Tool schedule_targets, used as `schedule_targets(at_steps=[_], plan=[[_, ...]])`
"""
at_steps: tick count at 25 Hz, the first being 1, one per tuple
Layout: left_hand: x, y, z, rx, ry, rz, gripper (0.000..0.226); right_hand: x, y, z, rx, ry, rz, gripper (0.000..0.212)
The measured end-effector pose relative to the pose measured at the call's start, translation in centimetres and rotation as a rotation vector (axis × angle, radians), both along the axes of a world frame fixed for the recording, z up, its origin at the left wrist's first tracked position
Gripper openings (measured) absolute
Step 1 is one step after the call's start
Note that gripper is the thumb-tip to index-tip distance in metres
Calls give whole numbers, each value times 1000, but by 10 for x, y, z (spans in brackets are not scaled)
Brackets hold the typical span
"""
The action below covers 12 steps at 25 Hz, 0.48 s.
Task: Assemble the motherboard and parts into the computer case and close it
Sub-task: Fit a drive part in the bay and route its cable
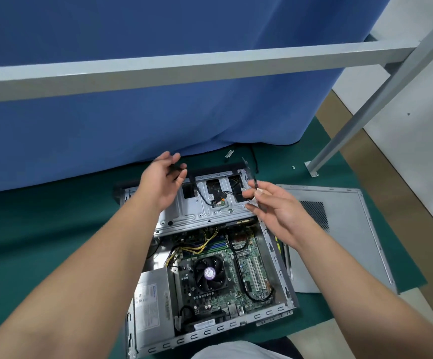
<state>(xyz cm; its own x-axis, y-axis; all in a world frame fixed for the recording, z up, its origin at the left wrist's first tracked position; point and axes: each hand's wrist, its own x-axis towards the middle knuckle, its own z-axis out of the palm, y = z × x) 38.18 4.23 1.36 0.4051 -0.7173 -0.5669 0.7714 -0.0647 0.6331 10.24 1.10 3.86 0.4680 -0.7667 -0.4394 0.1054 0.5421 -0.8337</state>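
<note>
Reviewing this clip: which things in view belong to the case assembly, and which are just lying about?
Job:
open grey metal computer case
green motherboard with black fan
silver power supply box
grey perforated side panel
thin black cable, pinched by right hand
left hand, holding a dark part

Lying about:
blue cloth curtain
grey metal frame bar
green table mat

open computer case, motherboard inside
</note>
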Motion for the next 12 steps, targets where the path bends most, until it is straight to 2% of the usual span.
schedule_targets(at_steps=[6,9,12], plan=[[0,-3,-9,166,-120,-102,34,47,-34,39,-381,115,88,24],[-2,14,-15,177,-151,-124,31,72,-49,53,-659,313,124,23],[0,30,-16,283,-220,-71,22,96,-54,63,-969,521,183,27]])
